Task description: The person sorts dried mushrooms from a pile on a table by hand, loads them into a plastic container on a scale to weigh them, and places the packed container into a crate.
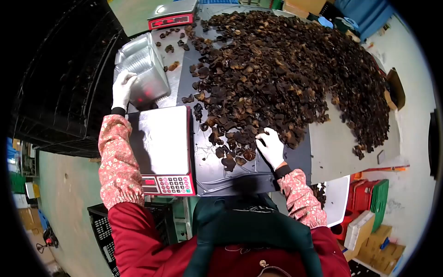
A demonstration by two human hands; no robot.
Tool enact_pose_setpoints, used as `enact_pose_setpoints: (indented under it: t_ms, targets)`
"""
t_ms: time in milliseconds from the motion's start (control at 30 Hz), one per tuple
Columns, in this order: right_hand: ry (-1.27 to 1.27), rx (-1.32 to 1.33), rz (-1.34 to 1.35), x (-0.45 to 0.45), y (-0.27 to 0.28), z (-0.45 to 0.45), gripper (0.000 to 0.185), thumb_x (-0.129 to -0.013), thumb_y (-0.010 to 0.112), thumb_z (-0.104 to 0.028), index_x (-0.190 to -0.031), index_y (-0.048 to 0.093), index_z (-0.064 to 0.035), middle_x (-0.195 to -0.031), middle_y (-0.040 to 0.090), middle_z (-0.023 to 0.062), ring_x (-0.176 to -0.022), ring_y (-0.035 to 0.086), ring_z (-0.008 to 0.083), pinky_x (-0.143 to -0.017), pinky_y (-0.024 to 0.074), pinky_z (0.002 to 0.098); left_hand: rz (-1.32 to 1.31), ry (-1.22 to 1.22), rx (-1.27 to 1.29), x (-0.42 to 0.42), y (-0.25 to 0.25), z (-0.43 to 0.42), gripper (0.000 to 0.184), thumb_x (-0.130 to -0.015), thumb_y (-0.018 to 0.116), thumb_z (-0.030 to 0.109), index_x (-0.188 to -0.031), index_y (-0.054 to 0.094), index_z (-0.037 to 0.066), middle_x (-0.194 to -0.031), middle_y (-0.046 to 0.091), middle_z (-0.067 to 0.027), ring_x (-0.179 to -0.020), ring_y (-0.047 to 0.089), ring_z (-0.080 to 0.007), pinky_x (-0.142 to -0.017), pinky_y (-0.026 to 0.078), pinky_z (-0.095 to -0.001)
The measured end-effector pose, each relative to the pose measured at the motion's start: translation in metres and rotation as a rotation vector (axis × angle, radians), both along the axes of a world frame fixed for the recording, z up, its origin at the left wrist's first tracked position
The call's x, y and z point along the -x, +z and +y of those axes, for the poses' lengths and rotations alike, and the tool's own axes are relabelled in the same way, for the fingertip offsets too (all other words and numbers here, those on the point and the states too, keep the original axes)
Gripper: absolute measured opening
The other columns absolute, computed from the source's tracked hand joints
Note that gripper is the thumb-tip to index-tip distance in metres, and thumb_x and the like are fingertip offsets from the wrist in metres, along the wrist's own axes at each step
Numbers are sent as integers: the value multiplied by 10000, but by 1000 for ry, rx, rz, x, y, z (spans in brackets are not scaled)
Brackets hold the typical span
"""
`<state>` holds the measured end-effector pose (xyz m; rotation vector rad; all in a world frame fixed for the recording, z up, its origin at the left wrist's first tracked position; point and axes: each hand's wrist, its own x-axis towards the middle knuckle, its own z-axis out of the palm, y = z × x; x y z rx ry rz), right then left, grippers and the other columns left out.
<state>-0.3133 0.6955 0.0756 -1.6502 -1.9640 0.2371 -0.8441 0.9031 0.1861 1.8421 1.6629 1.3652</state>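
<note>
In white gloves, both my hands are at the table. My left hand (pixel 122 87) is at the near left edge of a stack of clear plastic trays (pixel 154 83), its fingers bent over the rim and closed on a tray. At the near edge of a big pile of dark, wrinkled wood ear mushrooms (pixel 267 69), my right hand (pixel 271 147) touches the pieces with thumb and fingers a little apart. Nothing shows lifted in it. Between my arms sits a red digital scale (pixel 167 183) with a bare silver plate (pixel 161 134).
A second red scale (pixel 171 21) stands beyond the trays. Tall black crates (pixel 55 83) rise on the left, close to my left arm. A white bin (pixel 339 198) and red crates (pixel 362 198) stand below the table at right. Loose mushroom pieces (pixel 170 48) lie near the trays.
</note>
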Motion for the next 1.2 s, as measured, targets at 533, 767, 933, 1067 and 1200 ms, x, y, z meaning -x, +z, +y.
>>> enact_pose_setpoints:
  t_ms: [533,767,933,1067,1200]
  targets:
    - [-92,515,996,-31,34,17,103,-887,659,-118,-956,683,-45,-926,642,-17,-852,562,66,-767,443,227,115,374,-522,9,92,-3,203,-976,592,211,-959,649,17,-945,658,-127,-868,635,-264,-806,498,-359]
    - [50,377,1249,3,69,27,120,-891,649,-92,-993,682,-39,-975,651,8,-923,584,87,-853,451,237,717,198,-721,-54,84,-204,244,-885,588,-59,-1112,551,23,-1104,620,-145,-1029,573,-343,-966,432,-435]
    - [376,662,1325,124,168,36,159,-909,664,-188,-1008,647,-65,-888,647,24,-730,601,86,-627,467,216,781,130,-323,-63,9,-290,225,-813,605,-62,-995,538,51,-1072,593,-149,-1078,555,-351,-1038,391,-514]
    - [811,267,1012,247,173,45,105,-851,687,-127,-905,681,-37,-860,655,42,-751,617,122,-680,490,272,683,93,-211,-78,-22,-315,197,-814,650,5,-980,548,31,-1053,590,-164,-1065,546,-371,-997,399,-517]
    - [709,109,295,339,124,23,133,-785,648,-251,-786,693,-125,-912,612,131,-901,617,318,-777,510,434,644,111,-162,-80,-43,-328,201,-801,646,7,-976,550,27,-1022,572,-164,-1015,544,-360,-937,397,-493]
